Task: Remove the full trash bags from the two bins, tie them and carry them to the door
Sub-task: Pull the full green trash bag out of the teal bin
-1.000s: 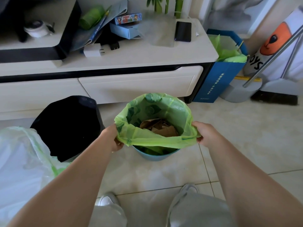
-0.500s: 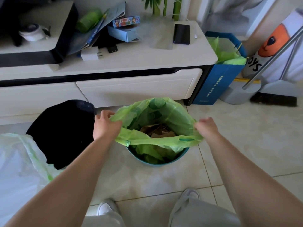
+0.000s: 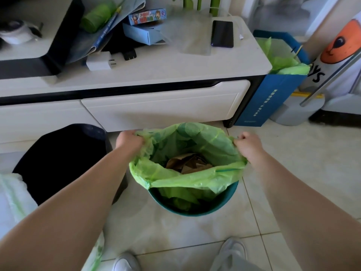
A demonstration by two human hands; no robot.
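A green trash bag (image 3: 195, 178) hangs partly lifted out of a round teal bin (image 3: 224, 202) on the tiled floor. Brown paper scraps (image 3: 185, 163) lie inside it. My left hand (image 3: 129, 139) grips the bag's left rim and my right hand (image 3: 249, 146) grips its right rim, holding the mouth wide apart. A black bin (image 3: 62, 159) stands to the left of the teal one, its inside dark. At the lower left a white translucent bag (image 3: 13, 202) with green trim rests on the floor.
A low white cabinet (image 3: 156, 106) with drawers runs behind the bins, its top cluttered with a phone (image 3: 222, 34), boxes and a charger. A blue paper bag (image 3: 273, 94) with green liner stands at its right end, with a broom handle (image 3: 332, 75) beyond. My shoes (image 3: 232, 249) stand just below the teal bin.
Both hands have moved up and apart along the bag's rim, raising the green bag higher out of the teal bin and stretching its mouth wider.
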